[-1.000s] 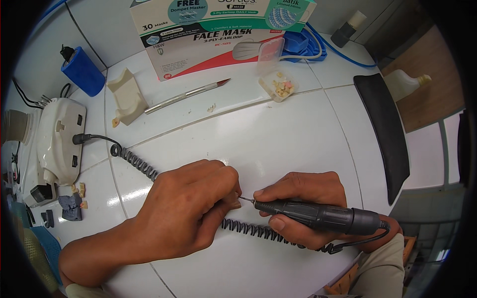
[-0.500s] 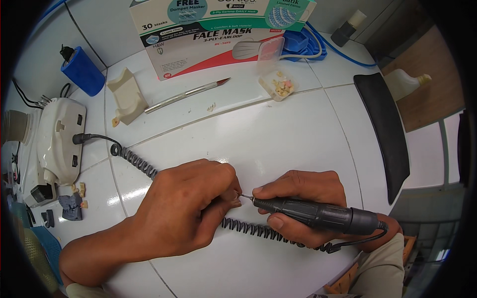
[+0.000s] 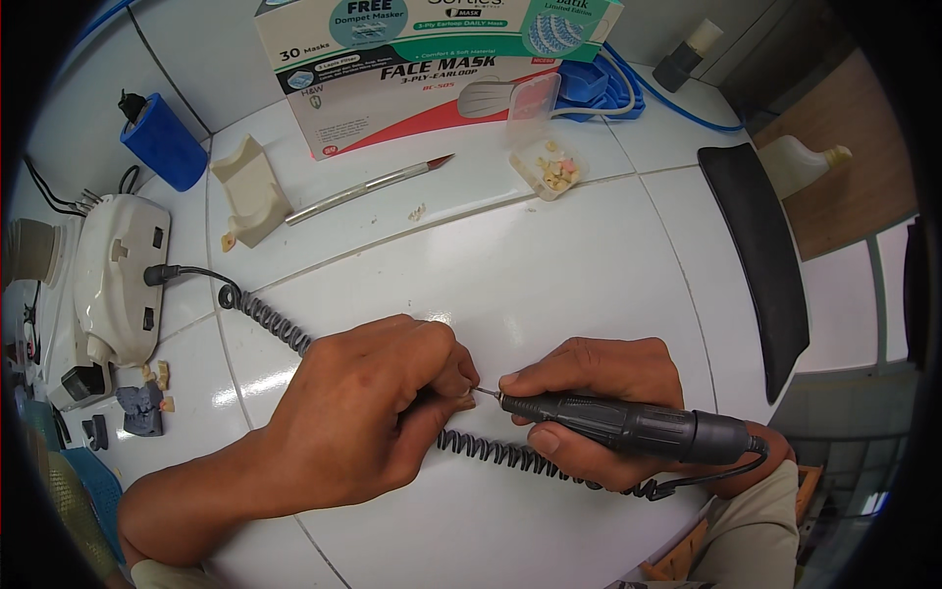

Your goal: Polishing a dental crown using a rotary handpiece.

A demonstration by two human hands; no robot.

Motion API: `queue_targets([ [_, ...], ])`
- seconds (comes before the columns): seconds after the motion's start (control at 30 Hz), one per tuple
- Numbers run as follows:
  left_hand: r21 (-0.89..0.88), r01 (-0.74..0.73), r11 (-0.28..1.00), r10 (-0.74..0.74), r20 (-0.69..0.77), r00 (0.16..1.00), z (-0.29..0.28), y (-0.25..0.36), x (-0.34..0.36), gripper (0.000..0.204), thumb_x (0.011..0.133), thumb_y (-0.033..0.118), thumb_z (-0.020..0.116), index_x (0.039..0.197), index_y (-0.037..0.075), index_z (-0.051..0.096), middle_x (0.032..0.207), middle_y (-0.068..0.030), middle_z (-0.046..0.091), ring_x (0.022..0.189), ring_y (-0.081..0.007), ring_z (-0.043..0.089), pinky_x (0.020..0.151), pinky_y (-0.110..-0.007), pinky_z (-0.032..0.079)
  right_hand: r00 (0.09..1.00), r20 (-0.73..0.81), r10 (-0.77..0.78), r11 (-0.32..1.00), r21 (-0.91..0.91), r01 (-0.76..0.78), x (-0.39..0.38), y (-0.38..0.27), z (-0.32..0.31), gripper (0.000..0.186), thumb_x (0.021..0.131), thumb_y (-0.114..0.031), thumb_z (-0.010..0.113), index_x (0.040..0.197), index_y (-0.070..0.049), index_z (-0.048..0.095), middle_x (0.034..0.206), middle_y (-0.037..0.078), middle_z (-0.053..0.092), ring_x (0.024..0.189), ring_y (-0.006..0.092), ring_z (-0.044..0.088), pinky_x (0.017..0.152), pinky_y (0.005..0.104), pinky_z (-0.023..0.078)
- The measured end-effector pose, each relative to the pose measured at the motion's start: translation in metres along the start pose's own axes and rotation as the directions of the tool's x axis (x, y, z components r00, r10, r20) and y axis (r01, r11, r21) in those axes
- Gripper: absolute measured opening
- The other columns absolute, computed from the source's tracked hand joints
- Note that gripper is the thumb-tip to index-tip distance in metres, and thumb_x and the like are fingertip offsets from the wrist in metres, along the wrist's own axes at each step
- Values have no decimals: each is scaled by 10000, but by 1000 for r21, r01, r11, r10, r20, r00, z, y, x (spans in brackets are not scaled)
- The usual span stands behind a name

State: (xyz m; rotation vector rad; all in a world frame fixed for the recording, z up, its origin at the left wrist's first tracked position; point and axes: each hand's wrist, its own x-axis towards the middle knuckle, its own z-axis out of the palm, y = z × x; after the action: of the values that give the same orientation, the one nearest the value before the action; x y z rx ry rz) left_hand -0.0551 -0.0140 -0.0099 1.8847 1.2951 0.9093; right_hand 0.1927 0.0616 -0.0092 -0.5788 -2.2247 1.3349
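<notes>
My right hand [image 3: 599, 373] grips a black rotary handpiece [image 3: 628, 425] with a thin metal bur pointing left. My left hand [image 3: 378, 402] is closed, fingertips pinched around something small that I cannot make out, right at the bur's tip [image 3: 483, 392]. The handpiece's coiled black cord [image 3: 500, 452] runs behind both hands to a white control unit [image 3: 123, 275] on the left. The white tiled bench [image 3: 549, 255] lies under my hands.
Behind are mask boxes [image 3: 432, 98], a craft knife [image 3: 373, 187], a cream holder [image 3: 245, 191], a lidded box of small pieces [image 3: 549, 169] and a blue cup [image 3: 162, 142]. Grey blocks [image 3: 139, 410] lie left. A black pad [image 3: 754, 275] borders the right edge.
My left fingertips shift very slightly at the bur's tip; the handpiece and my right hand stay almost in place.
</notes>
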Motion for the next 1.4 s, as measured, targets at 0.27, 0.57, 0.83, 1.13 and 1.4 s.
queue_targets([
  [0.27, 2, 0, 1000, 0, -9, 1000, 1, -1, -1, 214, 803, -68, 811, 864, 39, 637, 948, -107, 748, 784, -243, 741, 652, -335, 589, 1000, -3, 13, 1000, 5, -13, -1, 0, 0, 326, 861, -150, 814, 1140, 6, 748, 918, 160, 780, 727, 224, 772, 651, 316, 608],
  [0.57, -4, -11, 1000, 11, -11, 1000, 1, -2, 0, 207, 787, -76, 804, 842, 40, 642, 933, -103, 748, 794, -244, 727, 656, -340, 577, 999, 29, -14, 1000, -13, 15, 1, -2, -4, 328, 857, -145, 812, 1138, 10, 747, 923, 160, 782, 735, 224, 777, 666, 313, 614],
  [0.83, -28, -1, 1000, 1, -16, 1000, 0, -1, 0, 187, 786, -84, 797, 818, 31, 653, 923, -105, 744, 796, -240, 725, 664, -336, 575, 1000, -5, -18, 1000, -3, 18, -1, 1, 0, 326, 857, -153, 810, 1136, 7, 751, 930, 162, 785, 746, 226, 783, 675, 313, 621],
  [1.13, -43, 8, 999, -9, -20, 1000, 0, -1, 1, 172, 776, -94, 793, 800, 27, 674, 910, -104, 747, 791, -227, 720, 656, -327, 566, 1000, 7, -9, 1000, -9, 9, 0, -1, 0, 313, 860, -148, 809, 1125, 9, 753, 910, 158, 781, 724, 218, 773, 657, 312, 611],
  [1.4, -43, 10, 999, -11, -18, 1000, -1, 0, 1, 169, 781, -83, 799, 799, 34, 678, 905, -96, 751, 787, -231, 720, 657, -334, 566, 1000, -7, 22, 1000, -6, -23, 0, -3, 0, 315, 859, -145, 811, 1127, 9, 750, 886, 161, 776, 718, 218, 770, 644, 309, 604],
])
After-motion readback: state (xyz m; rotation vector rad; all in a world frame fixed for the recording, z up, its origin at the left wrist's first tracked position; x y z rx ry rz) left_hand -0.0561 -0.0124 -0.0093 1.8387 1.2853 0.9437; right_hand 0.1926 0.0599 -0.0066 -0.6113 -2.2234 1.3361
